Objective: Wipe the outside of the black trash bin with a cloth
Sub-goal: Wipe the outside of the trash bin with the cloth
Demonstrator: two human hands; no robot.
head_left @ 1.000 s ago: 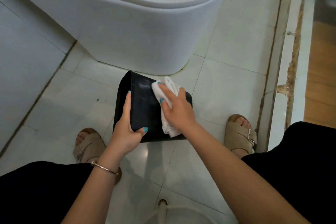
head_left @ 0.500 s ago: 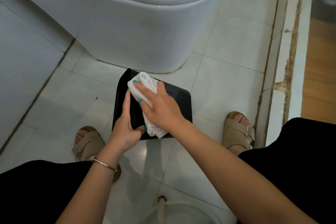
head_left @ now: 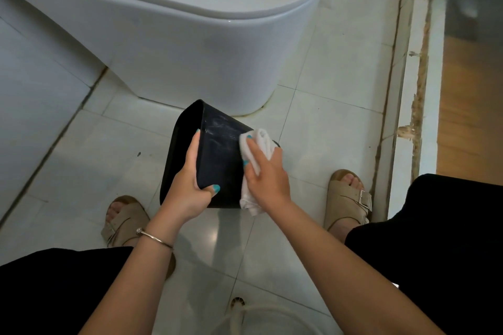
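1. The black trash bin (head_left: 217, 155) is tipped on its side over the tiled floor (head_left: 313, 128), in front of the toilet (head_left: 190, 43)
2. The left hand (head_left: 187, 190) clasps the bin's rim, thumb on its outer wall
3. The right hand (head_left: 265, 174) presses the white cloth (head_left: 257, 144) onto the bin's right part, fingers curled over it
4. Half a second ago the cloth was at the bin's left, by the rim; it has since slid right

A pale tiled floor (head_left: 321, 122) carries a white toilet (head_left: 190, 43) at the top, two feet in tan sandals (left (head_left: 123, 219), right (head_left: 348, 198)) planted well apart, a white hose (head_left: 245, 313) beside a small drain (head_left: 237, 302) near the bottom edge.
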